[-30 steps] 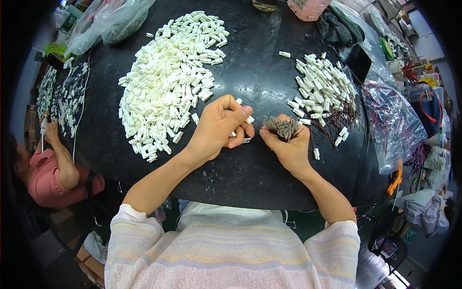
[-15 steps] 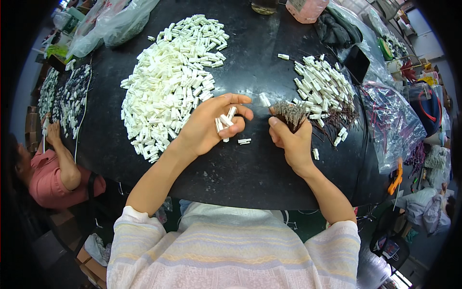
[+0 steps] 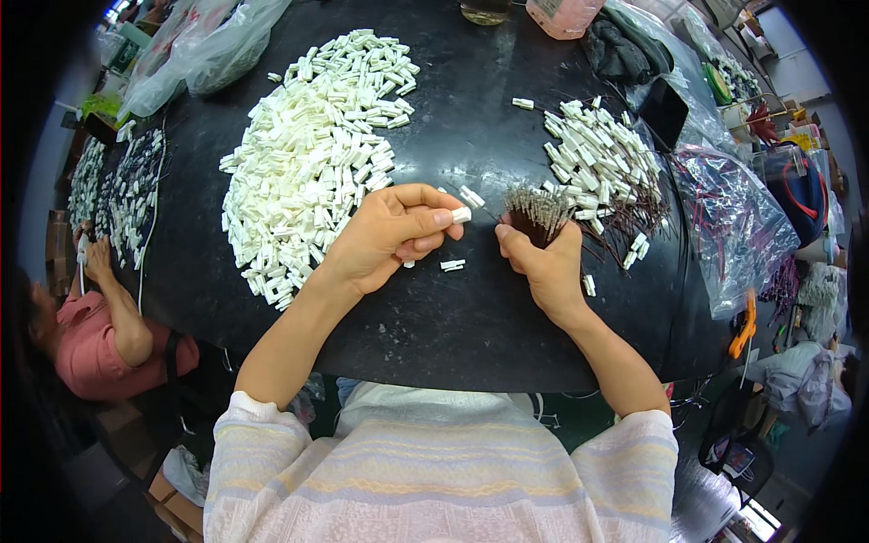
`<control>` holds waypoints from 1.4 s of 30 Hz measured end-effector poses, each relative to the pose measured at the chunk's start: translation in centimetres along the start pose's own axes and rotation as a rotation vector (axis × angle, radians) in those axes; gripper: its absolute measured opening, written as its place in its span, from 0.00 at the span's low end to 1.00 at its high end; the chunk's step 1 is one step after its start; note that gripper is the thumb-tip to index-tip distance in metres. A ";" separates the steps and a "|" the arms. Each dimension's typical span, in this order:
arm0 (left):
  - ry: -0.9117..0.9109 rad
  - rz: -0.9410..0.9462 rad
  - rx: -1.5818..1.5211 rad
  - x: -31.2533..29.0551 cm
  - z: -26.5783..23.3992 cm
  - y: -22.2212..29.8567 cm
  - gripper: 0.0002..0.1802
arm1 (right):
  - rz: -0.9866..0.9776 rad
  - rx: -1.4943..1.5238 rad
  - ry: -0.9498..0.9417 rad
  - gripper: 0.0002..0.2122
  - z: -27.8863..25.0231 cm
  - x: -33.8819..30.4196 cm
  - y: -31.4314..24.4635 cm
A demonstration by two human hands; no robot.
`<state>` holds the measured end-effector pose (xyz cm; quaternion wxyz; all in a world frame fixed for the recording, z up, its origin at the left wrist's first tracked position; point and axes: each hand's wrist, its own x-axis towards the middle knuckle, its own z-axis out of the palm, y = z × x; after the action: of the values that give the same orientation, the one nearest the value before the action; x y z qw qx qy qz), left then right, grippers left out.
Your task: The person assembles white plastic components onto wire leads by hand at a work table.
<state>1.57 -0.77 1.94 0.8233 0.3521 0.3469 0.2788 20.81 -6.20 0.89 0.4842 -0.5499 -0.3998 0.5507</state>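
Note:
My left hand (image 3: 394, 233) pinches a small white plastic connector housing (image 3: 462, 215) between thumb and forefinger; its other fingers are curled, hiding the palm. Closed around a bundle of thin brown wires (image 3: 540, 213) with crimped metal ends is my right hand (image 3: 548, 267). A thin wire reaches left from this bundle towards another white housing (image 3: 471, 195), just beyond the pinched one; whether they join is hard to see. One loose housing (image 3: 452, 265) lies on the black table (image 3: 434, 335) between my hands, and another sits under my left hand.
A large heap of white housings (image 3: 303, 163) spreads at the left. White housings on brown wires (image 3: 606, 158) are piled at the right, near a clear plastic bag (image 3: 733, 226). A pink container (image 3: 563, 14) stands at the back. At the far left, a person in pink (image 3: 104, 339) handles similar parts.
My left hand has gone from fingers spread around several housings to a pinch on one housing. The housing near my right hand now appears further left.

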 end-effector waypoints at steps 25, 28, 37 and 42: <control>0.179 0.335 0.501 -0.2 1.2 -0.8 0.09 | -0.126 -0.134 -0.013 0.04 0.3 -0.2 -0.2; 0.154 0.262 0.474 -0.3 1.1 -0.6 0.09 | -0.138 -0.163 -0.004 0.04 0.3 -0.1 -0.3; 0.144 0.256 0.650 -0.3 1.8 -1.0 0.08 | -0.053 -0.008 -0.062 0.04 -0.2 -0.3 0.1; 0.072 0.287 0.623 -0.1 1.7 -1.5 0.07 | -0.092 -0.017 -0.082 0.04 0.1 -0.4 0.5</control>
<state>3.12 -2.40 1.71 0.6157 0.6218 0.3912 0.2849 20.68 -6.66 0.52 0.4875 -0.5118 -0.4488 0.5468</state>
